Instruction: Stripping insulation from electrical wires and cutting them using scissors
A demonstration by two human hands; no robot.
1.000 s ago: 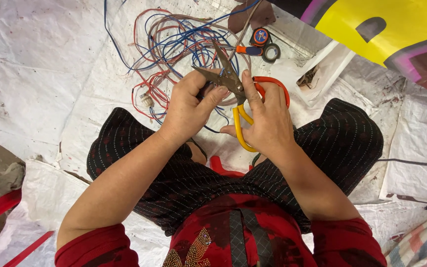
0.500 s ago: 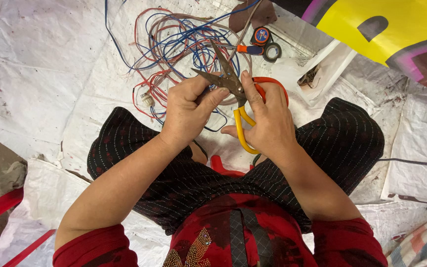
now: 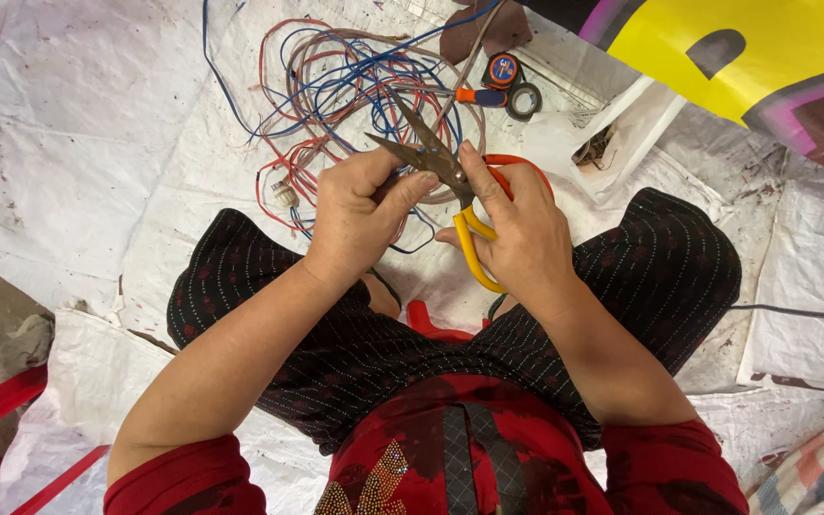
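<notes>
Tape rolls (image 3: 514,86), yellow board (image 3: 717,48).

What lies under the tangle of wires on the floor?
A white sheet shows beneath the tangle of wires. The floor under it is covered. Both hands hide the nearest strands.

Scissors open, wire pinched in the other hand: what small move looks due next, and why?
Probably closing the scissors. Their blades are spread open, the right hand grips the yellow handles, and the left hand pinches a wire beside the blades.

red sleeves (image 3: 183,472), dark dotted trousers (image 3: 660,277)
</notes>
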